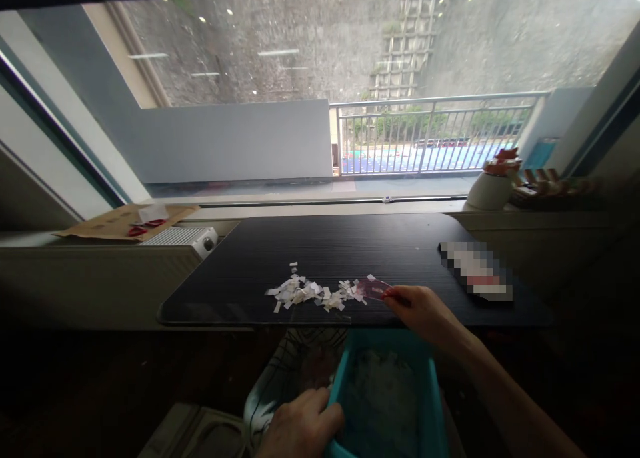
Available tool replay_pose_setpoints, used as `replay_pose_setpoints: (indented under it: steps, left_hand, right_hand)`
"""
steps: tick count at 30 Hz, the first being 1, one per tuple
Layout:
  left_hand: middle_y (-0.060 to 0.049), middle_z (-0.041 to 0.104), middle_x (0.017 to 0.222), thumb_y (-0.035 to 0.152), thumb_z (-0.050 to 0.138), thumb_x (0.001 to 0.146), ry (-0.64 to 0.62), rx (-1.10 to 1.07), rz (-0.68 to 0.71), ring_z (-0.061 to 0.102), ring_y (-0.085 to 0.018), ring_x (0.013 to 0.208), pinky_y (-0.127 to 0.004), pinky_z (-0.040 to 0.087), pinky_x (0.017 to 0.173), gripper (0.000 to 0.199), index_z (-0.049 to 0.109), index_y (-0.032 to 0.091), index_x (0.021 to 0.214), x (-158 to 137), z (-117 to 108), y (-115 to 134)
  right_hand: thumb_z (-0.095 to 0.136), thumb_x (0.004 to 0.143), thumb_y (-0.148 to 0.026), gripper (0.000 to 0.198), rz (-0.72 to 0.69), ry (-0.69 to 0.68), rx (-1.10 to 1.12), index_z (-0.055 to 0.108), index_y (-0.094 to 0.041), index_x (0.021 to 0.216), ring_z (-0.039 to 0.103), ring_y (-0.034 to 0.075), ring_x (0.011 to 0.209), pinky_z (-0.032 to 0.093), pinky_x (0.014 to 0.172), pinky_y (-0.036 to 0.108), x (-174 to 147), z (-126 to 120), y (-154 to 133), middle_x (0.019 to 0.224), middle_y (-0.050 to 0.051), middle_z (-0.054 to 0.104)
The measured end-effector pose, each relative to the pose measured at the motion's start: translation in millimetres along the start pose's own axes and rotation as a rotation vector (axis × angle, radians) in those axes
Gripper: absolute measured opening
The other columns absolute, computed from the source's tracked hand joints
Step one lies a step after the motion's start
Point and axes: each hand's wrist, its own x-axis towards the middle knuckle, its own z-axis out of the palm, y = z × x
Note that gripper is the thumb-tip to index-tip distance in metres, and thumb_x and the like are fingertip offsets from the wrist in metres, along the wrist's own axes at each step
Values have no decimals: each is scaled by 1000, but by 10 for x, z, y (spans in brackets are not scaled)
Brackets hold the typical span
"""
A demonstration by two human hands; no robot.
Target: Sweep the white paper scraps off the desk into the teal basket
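Observation:
My right hand (pixel 420 308) is closed, pinching a pink see-through flat piece (pixel 371 289) low over the front of the black table (pixel 350 241). The far end of that piece touches a heap of small white paper scraps (pixel 303 291), spread in a loose band along the tabletop. Below the table's front edge, my left hand (pixel 303 421) grips the left rim of a turquoise bin (pixel 437 391). Pale scraps (pixel 383 385) lie inside the bin, dim in the shade. The exact kind of the pink piece cannot be made out.
A dark flat object with a blurred-out face (pixel 477 275) lies on the table's right. On the left sill are brown paper (pixel 107 223) and red-handled scissors (pixel 145 229), near a white radiator (pixel 183 239). A white pot (pixel 487 190) stands at the right, below the window.

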Motion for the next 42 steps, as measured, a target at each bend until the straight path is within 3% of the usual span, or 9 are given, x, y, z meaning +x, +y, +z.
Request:
replay_pose_setpoints:
  steps: [3, 8, 12, 17, 23, 30, 34, 37, 42]
  left_hand:
    - [2, 55, 79, 18, 65, 70, -20, -19, -89, 53, -17, 73, -24, 32, 54, 18, 48, 21, 71, -32, 42, -36]
    - [1, 55, 84, 28, 70, 67, -36, -48, -112, 54, -19, 78, -25, 34, 59, 24, 47, 21, 74, -31, -13, 6]
    - [1, 55, 86, 23, 70, 64, -100, -32, -137, 54, -20, 80, -25, 34, 60, 25, 48, 22, 75, 15, -11, 25]
    - [0, 55, 88, 22, 68, 63, -112, -60, -130, 54, -21, 81, -26, 36, 62, 24, 48, 22, 76, 28, 17, 21]
    - [0, 55, 89, 20, 66, 62, -130, -99, -146, 53, -21, 84, -26, 37, 64, 22, 49, 22, 77, 3, 1, 35]
    - [0, 54, 90, 19, 62, 61, -125, -136, -165, 53, -21, 85, -26, 35, 63, 20, 48, 22, 75, 12, -61, 52]
    - [0, 54, 89, 19, 61, 61, -129, -148, -170, 53, -21, 85, -26, 34, 63, 19, 47, 22, 74, 13, -77, 58]
    - [0, 54, 89, 19, 62, 61, -114, -159, -187, 53, -21, 85, -27, 34, 63, 19, 48, 22, 74, -11, -83, 56]
    - [0, 55, 91, 21, 62, 63, -113, -169, -185, 53, -21, 86, -27, 34, 64, 18, 49, 22, 75, -11, -71, 56]
  right_hand:
    - [44, 87, -40, 37, 12, -5, -37, 71, -17, 78, 52, 12, 52, 34, 48, 21, -94, -55, -34, 59, 1, 63]
    - [46, 86, -39, 34, 93, 49, -32, 72, -18, 92, 57, 15, 56, 36, 51, 23, -175, -71, -34, 65, 1, 67]
    - [44, 87, -38, 35, 70, 12, -14, 72, -19, 87, 57, 15, 55, 36, 50, 23, -159, -50, -27, 64, 2, 67]
    - [47, 85, -39, 32, 119, 104, -76, 72, -19, 88, 58, 16, 58, 36, 53, 24, -128, -69, -20, 65, 2, 67]
    - [44, 87, -37, 33, 76, 4, -55, 71, -20, 80, 53, 14, 54, 32, 50, 23, -175, -47, -122, 60, 0, 64]
    - [47, 86, -36, 27, 122, 79, -102, 71, -21, 84, 57, 14, 58, 35, 55, 24, -230, -115, -103, 65, 0, 66]
    - [45, 88, -36, 31, 73, 13, -64, 71, -20, 82, 55, 14, 55, 34, 51, 23, -191, -31, -174, 60, 0, 64]
    - [45, 88, -37, 33, 62, -4, -29, 72, -20, 83, 57, 14, 55, 35, 51, 23, -230, -14, -117, 61, 0, 66]
    - [49, 85, -40, 31, 175, 107, -28, 71, -19, 89, 63, 17, 65, 41, 60, 25, -384, -96, 80, 75, 3, 71]
